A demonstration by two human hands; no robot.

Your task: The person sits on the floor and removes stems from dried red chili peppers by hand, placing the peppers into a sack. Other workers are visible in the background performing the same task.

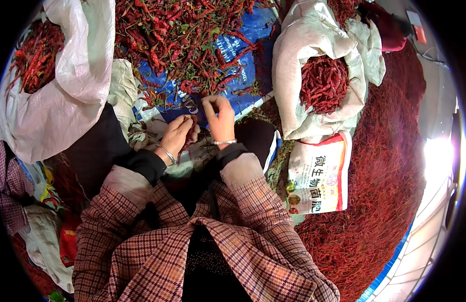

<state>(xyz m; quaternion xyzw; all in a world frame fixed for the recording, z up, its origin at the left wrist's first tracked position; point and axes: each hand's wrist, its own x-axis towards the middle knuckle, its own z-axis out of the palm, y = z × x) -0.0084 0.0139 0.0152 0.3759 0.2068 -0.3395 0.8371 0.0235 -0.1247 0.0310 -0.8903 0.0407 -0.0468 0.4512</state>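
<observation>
My left hand [176, 134] is closed around a small bunch of dried red chillies [190, 137], their ends showing past the fingers. To its right, my right hand [220, 115] reaches over the near edge of a blue printed plastic sheet [250, 62]. Its fingers are bent close to the thumb; whether a chilli sits at the tips is unclear. Just beyond both hands, a heap of dried red chillies [172, 41] mixed with stems and leaves covers much of the sheet. A metal bangle is on each wrist.
A white woven sack [289, 87] holding chillies [324, 85] stands at right, near a printed bag [316, 177]. Another white sack [82, 75] is at left, with chillies [38, 56] beside it. A broad chilli pile [384, 151] spreads along the right. A checked sleeve [14, 181] shows at far left.
</observation>
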